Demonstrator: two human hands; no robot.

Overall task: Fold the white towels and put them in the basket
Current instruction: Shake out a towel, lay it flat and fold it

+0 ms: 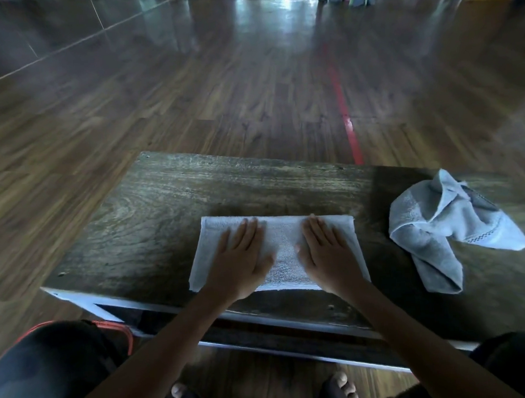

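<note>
A white towel (283,252), folded into a flat rectangle, lies near the front edge of a dark wooden table (171,196). My left hand (241,260) presses flat on its left half with straight fingers. On the right half my right hand (328,254) lies flat in the same way. A second white towel (443,230) sits crumpled on the table's right side, apart from both hands. No basket is plainly in view.
The table stands on a wooden plank floor with a red line (346,120) running away from its far edge. An orange-rimmed object (122,331) shows at the lower left beside my knee. My feet (338,388) are under the table.
</note>
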